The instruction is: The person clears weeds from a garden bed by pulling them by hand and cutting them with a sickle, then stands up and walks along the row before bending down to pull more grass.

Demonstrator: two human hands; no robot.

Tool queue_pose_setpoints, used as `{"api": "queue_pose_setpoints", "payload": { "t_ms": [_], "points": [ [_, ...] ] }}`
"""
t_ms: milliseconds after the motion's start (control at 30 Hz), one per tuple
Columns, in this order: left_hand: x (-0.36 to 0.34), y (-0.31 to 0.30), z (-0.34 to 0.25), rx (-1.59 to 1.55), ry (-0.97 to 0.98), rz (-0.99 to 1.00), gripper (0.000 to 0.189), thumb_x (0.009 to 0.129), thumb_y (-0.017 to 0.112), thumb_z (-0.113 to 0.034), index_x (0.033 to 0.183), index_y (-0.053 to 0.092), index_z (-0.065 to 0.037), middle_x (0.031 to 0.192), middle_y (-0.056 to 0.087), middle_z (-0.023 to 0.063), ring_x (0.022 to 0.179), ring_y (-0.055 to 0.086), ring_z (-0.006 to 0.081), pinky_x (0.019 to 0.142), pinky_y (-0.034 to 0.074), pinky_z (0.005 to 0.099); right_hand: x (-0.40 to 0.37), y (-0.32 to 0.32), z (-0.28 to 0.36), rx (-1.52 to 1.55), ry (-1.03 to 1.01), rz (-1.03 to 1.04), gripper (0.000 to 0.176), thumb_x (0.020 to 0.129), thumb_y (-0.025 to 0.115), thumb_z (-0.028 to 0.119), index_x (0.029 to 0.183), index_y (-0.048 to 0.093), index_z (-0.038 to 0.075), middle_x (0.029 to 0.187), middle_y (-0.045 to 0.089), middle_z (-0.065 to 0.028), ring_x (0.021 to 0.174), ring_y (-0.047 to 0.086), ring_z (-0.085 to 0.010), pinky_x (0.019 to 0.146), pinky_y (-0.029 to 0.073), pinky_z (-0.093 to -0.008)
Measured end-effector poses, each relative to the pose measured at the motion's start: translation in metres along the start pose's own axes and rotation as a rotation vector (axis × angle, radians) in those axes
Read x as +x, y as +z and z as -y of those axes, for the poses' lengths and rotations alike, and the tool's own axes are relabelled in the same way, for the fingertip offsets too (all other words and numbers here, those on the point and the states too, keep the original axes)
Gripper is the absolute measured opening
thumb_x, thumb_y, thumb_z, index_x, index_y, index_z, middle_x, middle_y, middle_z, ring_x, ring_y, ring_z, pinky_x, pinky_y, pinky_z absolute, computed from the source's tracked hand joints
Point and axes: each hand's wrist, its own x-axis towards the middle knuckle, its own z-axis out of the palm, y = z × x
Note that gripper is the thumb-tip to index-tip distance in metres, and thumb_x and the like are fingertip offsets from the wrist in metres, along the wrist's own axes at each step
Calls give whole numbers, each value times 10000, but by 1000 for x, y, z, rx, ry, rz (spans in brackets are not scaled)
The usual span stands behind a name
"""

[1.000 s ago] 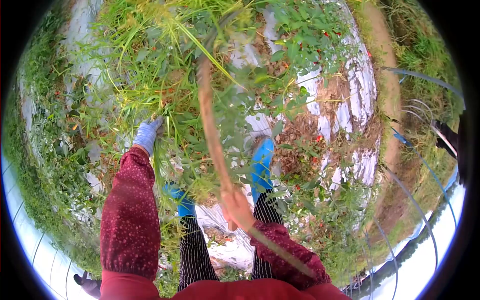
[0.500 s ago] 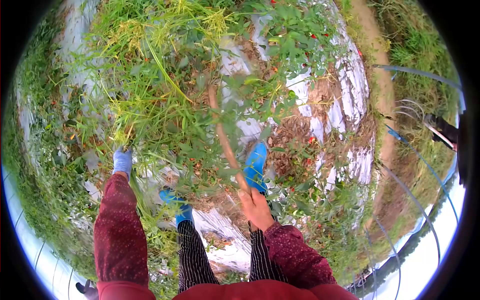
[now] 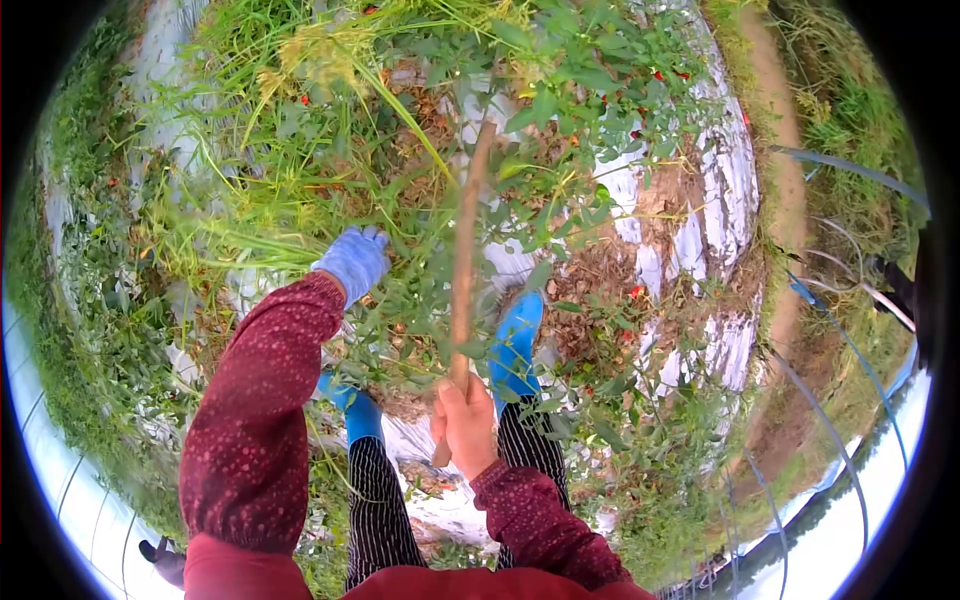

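My left hand, in a light blue glove, is closed with its fingers curled among the weeds. A bundle of long grass stalks runs out from it to the left, partly hidden under the hand and sleeve. My bare right hand is wrapped round the lower part of a long, slightly bent wooden stick. The stick points up and away in front of me, and its far end shows no blade. Leafy plants with small red fruits grow about it.
My blue-covered feet stand among the plants. Torn white plastic sheeting covers parts of the soil. A dirt path and thin curved hoops lie to the right.
My left hand has moved right and upward, the grass stalks now trailing left of it. My right hand has shifted left and slightly down; the stick has swung more upright.
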Motion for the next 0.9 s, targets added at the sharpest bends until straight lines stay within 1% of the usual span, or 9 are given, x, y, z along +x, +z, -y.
{"api": "queue_pose_setpoints", "payload": {
  "t_ms": [167, 233, 333, 533, 567, 600, 667, 767, 900],
  "points": [
    [71, 11, 1, -158, 87, -130, 398, 858, 492, -189, 1233, 517, -58, 1404, 374, 164, 1255, 414, 305, 1039, 335, 391, 8, 12, 1, -6, -11, 9, 92, 926, 469, 111, 904, 400, 54, 603, 411, 6, 413, 407, -79, 374, 366, -248],
    [130, 57, -9, -526, -275, -510, 303, 915, 440, -273, 1088, 619, -101, 1256, 533, 107, 1212, 449, 301, 978, 390, 409, 7, 14, 0, -2, -55, 60, 110, 940, 478, 136, 900, 406, 63, 604, 412, 5, 416, 407, -72, 377, 366, -240],
    [181, 68, 5, -431, -473, -347, 363, 921, 429, -327, 1165, 569, -98, 1204, 572, 115, 1145, 515, 309, 956, 423, 399, 8, 11, -2, 68, -10, 125, 109, 950, 478, 149, 909, 413, 73, 613, 415, 2, 431, 396, -72, 384, 350, -229],
    [170, -3, 17, -564, -298, 19, 450, 850, 529, -388, 1199, 557, -107, 1113, 622, 135, 970, 613, 303, 823, 500, 395, 9, 17, 16, 276, 122, 203, 124, 949, 491, 167, 938, 422, 64, 629, 411, 9, 456, 395, -63, 389, 353, -218],
    [177, 18, 20, -1400, -485, -113, 392, 812, 571, -365, 1108, 628, -115, 1078, 636, 137, 977, 613, 293, 813, 504, 383, 10, 17, 19, 305, 96, 199, 114, 951, 484, 163, 955, 426, 65, 632, 409, 10, 462, 391, -63, 394, 346, -216],
    [187, 37, 19, -1399, -490, -109, 392, 812, 571, -365, 1108, 628, -115, 1078, 636, 137, 977, 613, 293, 813, 504, 383, 10, 18, 22, 334, 71, 193, 106, 953, 477, 159, 971, 431, 66, 634, 406, 12, 469, 386, -62, 400, 339, -214],
    [164, 10, 15, -617, -63, -27, 321, 826, 513, -310, 1018, 640, -86, 949, 662, 149, 880, 625, 344, 739, 502, 413, 13, 19, 22, 348, 53, 194, 88, 952, 465, 144, 982, 436, 68, 627, 407, 11, 460, 382, -67, 407, 335, -219],
    [155, 24, 15, -635, -52, 21, 331, 800, 543, -324, 993, 671, -87, 1004, 657, 135, 931, 622, 319, 777, 502, 409, 18, 24, 27, 270, 24, 128, 159, 938, 489, 192, 814, 440, 103, 594, 385, 32, 428, 369, -64, 370, 311, -228],
    [107, 18, 15, -582, -105, 191, 315, 803, 542, -268, 1000, 678, -63, 1011, 661, 138, 949, 635, 298, 792, 506, 408, 19, 25, 15, 293, 54, 121, 65, 942, 482, 134, 961, 457, 78, 607, 410, 17, 440, 386, -69, 405, 340, -239]
  ]
}}
